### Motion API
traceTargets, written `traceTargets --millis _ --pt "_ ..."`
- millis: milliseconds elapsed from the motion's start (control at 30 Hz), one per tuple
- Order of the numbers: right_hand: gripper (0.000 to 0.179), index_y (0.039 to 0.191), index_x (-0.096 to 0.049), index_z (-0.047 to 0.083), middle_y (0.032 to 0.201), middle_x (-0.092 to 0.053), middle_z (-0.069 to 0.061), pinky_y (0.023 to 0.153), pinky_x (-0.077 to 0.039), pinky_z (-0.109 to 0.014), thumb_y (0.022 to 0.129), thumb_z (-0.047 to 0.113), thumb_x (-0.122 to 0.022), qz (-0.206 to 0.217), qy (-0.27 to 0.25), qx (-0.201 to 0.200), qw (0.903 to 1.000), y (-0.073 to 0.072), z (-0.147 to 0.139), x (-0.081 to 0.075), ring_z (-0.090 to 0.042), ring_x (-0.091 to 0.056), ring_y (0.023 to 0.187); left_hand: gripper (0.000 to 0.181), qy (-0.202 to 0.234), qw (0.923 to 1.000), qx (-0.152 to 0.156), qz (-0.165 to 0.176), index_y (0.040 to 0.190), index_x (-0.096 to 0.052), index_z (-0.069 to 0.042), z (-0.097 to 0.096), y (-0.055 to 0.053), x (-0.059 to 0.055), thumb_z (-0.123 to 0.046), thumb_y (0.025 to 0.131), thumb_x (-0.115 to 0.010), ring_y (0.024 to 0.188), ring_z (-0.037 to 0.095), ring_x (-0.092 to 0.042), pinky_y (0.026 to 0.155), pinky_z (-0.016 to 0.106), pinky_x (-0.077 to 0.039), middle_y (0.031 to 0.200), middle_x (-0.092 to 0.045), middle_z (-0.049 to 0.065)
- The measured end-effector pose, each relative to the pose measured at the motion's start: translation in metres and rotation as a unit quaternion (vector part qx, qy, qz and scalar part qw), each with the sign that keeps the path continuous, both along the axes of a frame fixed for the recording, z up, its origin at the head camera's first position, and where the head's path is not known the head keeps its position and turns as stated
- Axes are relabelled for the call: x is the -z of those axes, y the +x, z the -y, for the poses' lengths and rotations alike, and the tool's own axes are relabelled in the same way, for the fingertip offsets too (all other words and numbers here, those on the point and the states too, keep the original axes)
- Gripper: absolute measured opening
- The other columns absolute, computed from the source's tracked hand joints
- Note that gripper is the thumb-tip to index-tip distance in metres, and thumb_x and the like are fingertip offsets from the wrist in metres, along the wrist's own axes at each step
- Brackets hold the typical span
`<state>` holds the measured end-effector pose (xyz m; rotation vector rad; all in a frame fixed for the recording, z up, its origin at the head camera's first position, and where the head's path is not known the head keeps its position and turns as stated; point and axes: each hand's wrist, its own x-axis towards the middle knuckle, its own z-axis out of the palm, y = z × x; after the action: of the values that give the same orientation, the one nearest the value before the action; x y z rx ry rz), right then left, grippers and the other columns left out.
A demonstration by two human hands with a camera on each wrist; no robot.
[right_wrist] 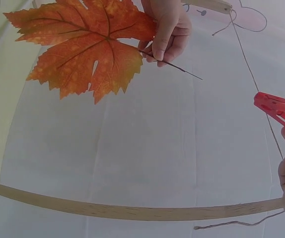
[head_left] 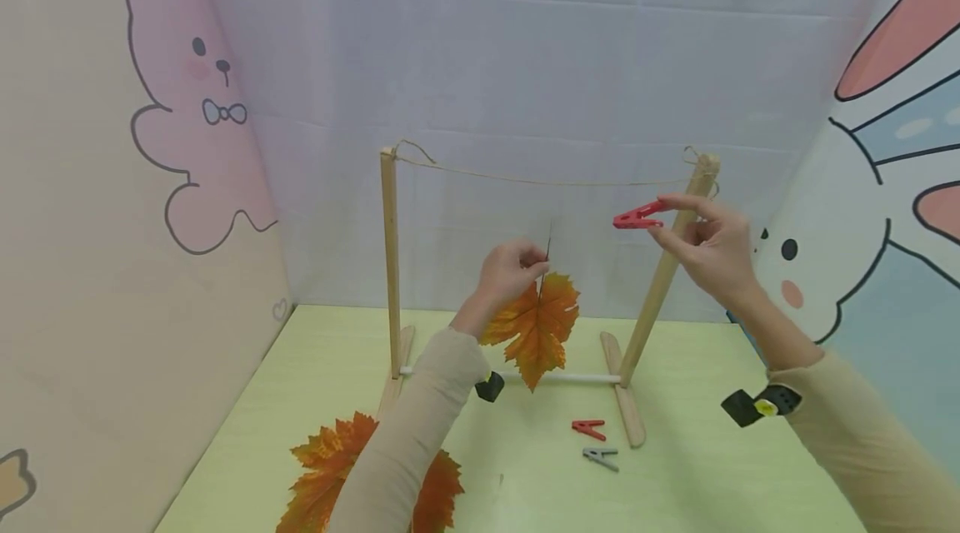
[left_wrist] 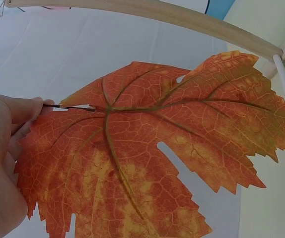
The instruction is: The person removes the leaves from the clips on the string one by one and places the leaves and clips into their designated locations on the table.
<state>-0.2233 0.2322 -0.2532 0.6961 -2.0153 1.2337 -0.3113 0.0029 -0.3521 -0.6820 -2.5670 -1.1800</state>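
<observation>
My left hand [head_left: 512,273] pinches the thin dark stem of an orange maple-like leaf [head_left: 542,325], which hangs below the fingers. In the left wrist view the leaf [left_wrist: 147,124] fills most of the picture, its veins plainly visible. My right hand [head_left: 712,241] holds a red clothespin [head_left: 637,216] between thumb and index finger, its nose pointing left. Both hands are below the level of a thin string [head_left: 525,180] strung between two wooden posts. From the right wrist, the stem's tip sticks out past the left fingers, and the red clothespin [right_wrist: 274,106] overlaps the string.
The wooden posts [head_left: 391,266] stand on flat feet joined by a white rod [head_left: 585,378]. On the pale green table [head_left: 540,491] lie another red clothespin [head_left: 589,429] and a grey clothespin [head_left: 601,458]. More orange leaves [head_left: 330,466] lie at front left, partly hidden by the left sleeve.
</observation>
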Motion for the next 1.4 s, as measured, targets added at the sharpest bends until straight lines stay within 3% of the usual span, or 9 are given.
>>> traceTargets --millis 233,500,633,733,900,967,1133,1333,1400 --pt "0.031 0.098 -0.057 -0.018 0.052 -0.04 0.012 0.035 -0.023 -0.022 0.068 -0.022 -0.061 -0.001 0.008 -0.003 1.0 0.001 -0.001 0.018 -0.003 -0.027 0.037 0.014 -0.007 0.9994 0.007 0.032 0.094 -0.068 -0.011 0.014 0.001 0.004 -0.022 0.087 -0.062 0.082 0.012 -0.06 0.072 0.026 -0.048 0.09 -0.066 -0.001" --pt "0.031 0.099 -0.056 -0.02 0.042 -0.032 0.004 0.032 -0.019 -0.024 0.069 -0.022 -0.061 0.024 -0.012 -0.009 0.9996 0.001 0.0 0.043 -0.003 -0.024 0.035 0.014 -0.01 0.9977 0.005 0.067 0.094 -0.068 -0.008 0.033 0.003 0.005 -0.019 0.086 -0.063 0.083 0.016 -0.059 0.074 0.029 -0.048 0.089 -0.066 0.002" --pt "0.031 0.101 -0.059 -0.016 0.042 -0.03 0.003 0.032 -0.018 -0.025 0.07 -0.02 -0.062 0.053 -0.023 -0.002 0.9983 0.002 0.0 0.058 -0.005 -0.022 0.034 0.014 -0.013 0.9974 0.0 0.071 0.093 -0.068 -0.008 0.041 0.003 0.013 -0.019 0.086 -0.063 0.081 0.016 -0.059 0.072 0.029 -0.049 0.088 -0.066 0.003" --pt "0.031 0.101 -0.061 -0.012 0.051 -0.041 0.004 0.032 -0.018 -0.026 0.07 -0.02 -0.063 0.067 -0.033 -0.003 0.9972 0.002 -0.001 0.07 -0.007 -0.022 0.034 0.015 -0.016 0.9974 -0.002 0.07 0.093 -0.069 -0.007 0.047 0.003 0.019 -0.019 0.085 -0.063 0.081 0.016 -0.06 0.072 0.029 -0.049 0.087 -0.066 0.003" --pt "0.03 0.1 -0.06 -0.014 0.046 -0.034 0.002 0.032 -0.018 -0.027 0.071 -0.019 -0.063 0.1 -0.04 -0.008 0.9941 0.005 -0.001 0.091 -0.008 -0.021 0.035 0.015 -0.021 0.9972 -0.005 0.072 0.092 -0.069 -0.005 0.058 0.003 0.027 -0.018 0.085 -0.064 0.078 0.016 -0.06 0.07 0.029 -0.049 0.084 -0.066 0.003" --pt "0.028 0.101 -0.058 -0.016 0.043 -0.027 0.002 0.032 -0.018 -0.027 0.072 -0.017 -0.063 0.123 -0.036 -0.007 0.9917 0.007 -0.001 0.1 -0.006 -0.021 0.035 0.013 -0.029 0.9969 -0.001 0.073 0.09 -0.069 -0.006 0.061 0.004 0.03 -0.017 0.084 -0.064 0.076 0.016 -0.06 0.069 0.028 -0.049 0.082 -0.066 0.003" --pt "0.028 0.102 -0.058 -0.015 0.044 -0.029 0.007 0.032 -0.02 -0.027 0.074 -0.013 -0.064 0.169 -0.026 0.007 0.9852 0.011 0.001 0.123 0.003 -0.023 0.038 0.011 -0.055 0.9945 0.009 0.088 0.087 -0.07 -0.005 0.069 0.008 0.039 -0.014 0.083 -0.065 0.075 0.015 -0.061 0.067 0.028 -0.049 0.08 -0.067 0.002" --pt "0.028 0.101 -0.059 -0.014 0.046 -0.03 0.007 0.031 -0.021 -0.027 0.075 -0.01 -0.066 0.19 -0.018 0.016 0.9815 0.014 0.007 0.145 0.006 -0.023 0.039 0.008 -0.091 0.9896 0.024 0.109 0.084 -0.07 -0.007 0.077 0.012 0.053 -0.014 0.083 -0.065 0.074 0.012 -0.06 0.067 0.028 -0.049 0.078 -0.066 -0.001" --pt "0.028 0.101 -0.06 -0.013 0.051 -0.038 0.009 0.031 -0.021 -0.027 0.074 -0.01 -0.066 0.193 -0.018 0.016 0.9809 0.014 0.008 0.151 0.006 -0.024 0.039 0.008 -0.098 0.9882 0.031 0.114 0.083 -0.07 -0.008 0.079 0.013 0.057 -0.014 0.083 -0.065 0.073 0.011 -0.059 0.068 0.027 -0.048 0.077 -0.066 -0.002"
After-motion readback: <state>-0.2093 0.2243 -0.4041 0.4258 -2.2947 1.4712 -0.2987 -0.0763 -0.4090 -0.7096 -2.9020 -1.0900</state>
